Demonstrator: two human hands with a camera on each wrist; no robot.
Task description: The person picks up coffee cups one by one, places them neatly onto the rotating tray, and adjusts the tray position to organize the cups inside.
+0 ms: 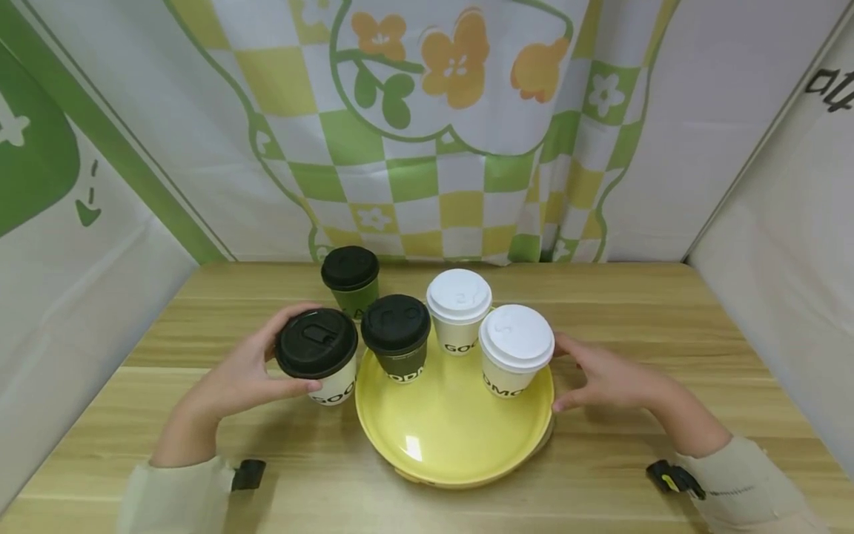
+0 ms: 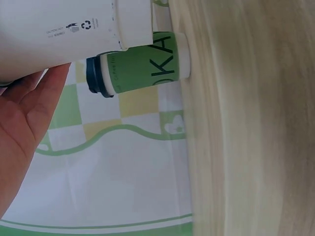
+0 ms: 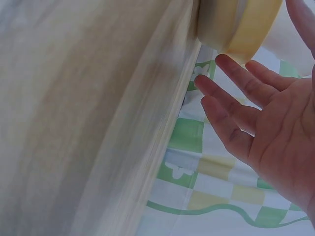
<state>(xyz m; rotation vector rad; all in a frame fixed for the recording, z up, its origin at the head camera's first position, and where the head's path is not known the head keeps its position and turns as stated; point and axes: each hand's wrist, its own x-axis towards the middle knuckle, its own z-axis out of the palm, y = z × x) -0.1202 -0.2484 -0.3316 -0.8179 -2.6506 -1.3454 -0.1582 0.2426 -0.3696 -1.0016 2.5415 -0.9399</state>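
My left hand [image 1: 240,378] grips a white paper cup with a black lid [image 1: 320,347], thumb in front and fingers round its far side. This cup is just left of the round yellow tray [image 1: 454,445], and its white side [image 2: 74,29] fills the top of the left wrist view. On the tray stand a dark green cup with a black lid [image 1: 396,337] and two white-lidded cups, one farther back [image 1: 459,308] and one at the right [image 1: 514,348]. My right hand [image 1: 603,378] is at the tray's right rim, fingers spread and holding nothing [image 3: 275,118].
A green paper cup with a black lid [image 1: 351,282] stands on the wooden table [image 1: 300,489] behind the tray, beyond the held cup. A checked floral curtain [image 1: 434,185] hangs at the table's back edge, with pale fabric walls [image 1: 780,245] on both sides.
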